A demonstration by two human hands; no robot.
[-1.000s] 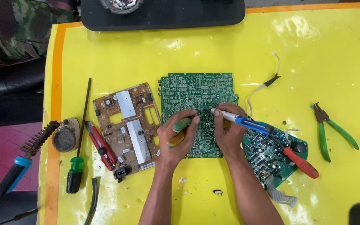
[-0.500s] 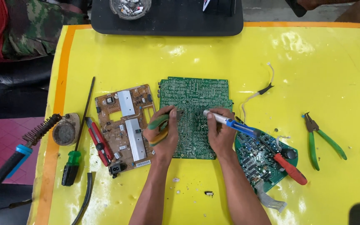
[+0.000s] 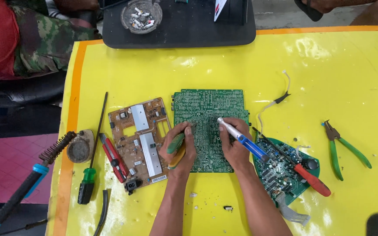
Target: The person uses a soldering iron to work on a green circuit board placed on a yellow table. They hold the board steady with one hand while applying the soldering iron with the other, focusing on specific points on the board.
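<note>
A green circuit board (image 3: 208,109) lies flat in the middle of the yellow table (image 3: 329,74). My left hand (image 3: 180,148) rests on the board's left edge and grips a green and yellow handled tool (image 3: 176,144), tip pointing onto the board. My right hand (image 3: 235,146) holds a blue and white pen-shaped tool (image 3: 241,137), its silver tip touching the board near the middle. Both tips sit close together on the board.
A brown circuit board (image 3: 143,140) lies left of the green one, with a red cutter (image 3: 114,158), a green-handled screwdriver (image 3: 88,175) and a soldering iron stand (image 3: 57,146). Right: a round green board (image 3: 281,168), red-handled screwdriver (image 3: 311,179), green pliers (image 3: 344,148). A black tray with ashtray (image 3: 141,15) sits far.
Both hands stay on the green board with their tools; the tool tips have drawn slightly closer. The view has shifted, so the table's far edge and the black tray show more.
</note>
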